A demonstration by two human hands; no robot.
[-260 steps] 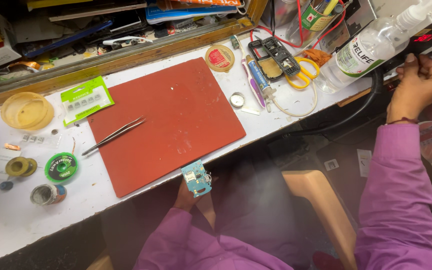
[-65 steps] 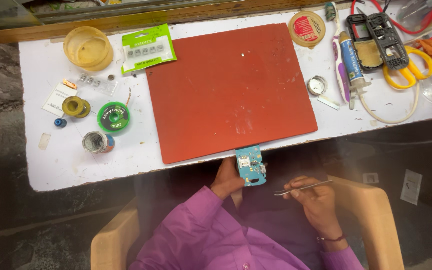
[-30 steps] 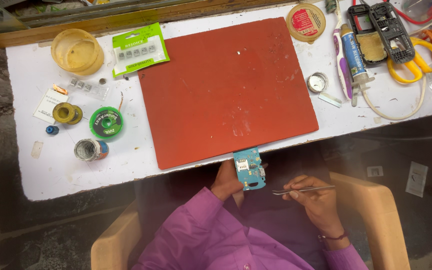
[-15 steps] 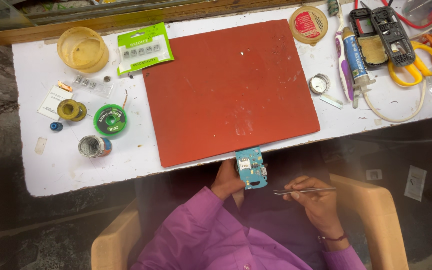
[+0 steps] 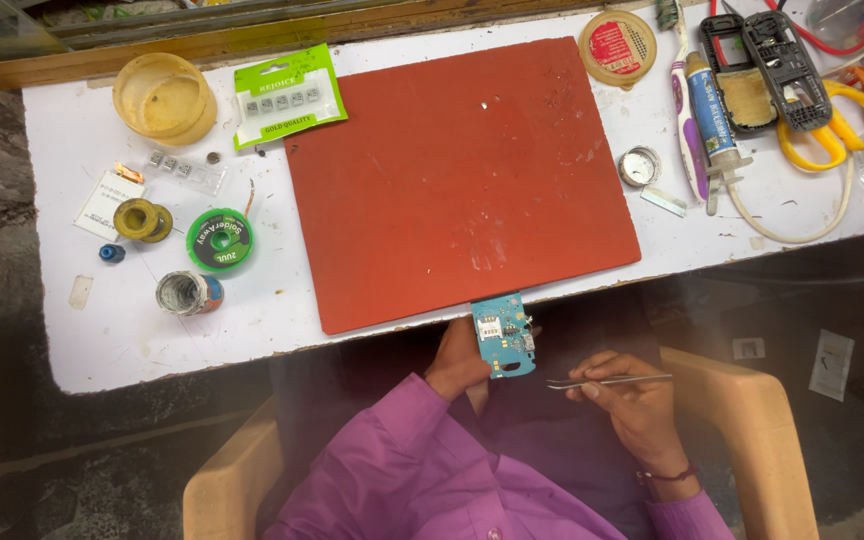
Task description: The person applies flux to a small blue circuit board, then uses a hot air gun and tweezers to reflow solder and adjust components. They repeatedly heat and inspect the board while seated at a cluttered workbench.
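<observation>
Tweezers (image 5: 607, 380) sit pinched in the right hand (image 5: 632, 405), fingers closed around the rear end, the thin metal tips pointing toward the blue circuit board (image 5: 503, 335). That board is held by the left hand (image 5: 457, 360) just off the near edge of the white worktable (image 5: 132, 340), fingers gripping it from below and behind — its top end touches or overlaps the near edge of the red mat (image 5: 462, 180). The tweezer tips stop just beside the board, not touching it. Both hands are over the person's lap, purple sleeves showing, with a tan plastic chair (image 5: 762, 430) around them.

The red mat lies in the middle of the table, bare but for small pale specks. Toward the left edge are a green solder-wick spool (image 5: 219, 240), a yellow spool (image 5: 138, 219), a small round tin (image 5: 183, 293) and a tiny blue cap (image 5: 110, 253). At the far left corner stands a yellowish round container (image 5: 164, 97), with a green packet of small parts (image 5: 287, 95) beside it. Near the far edge, right of the mat, is a round red-lidded tin (image 5: 617, 47); further right lie a purple toothbrush (image 5: 687, 130), a blue-labelled tube (image 5: 712, 115), black phone frames (image 5: 767, 60) and yellow-handled scissors (image 5: 847, 115) — all well apart from the hands.
</observation>
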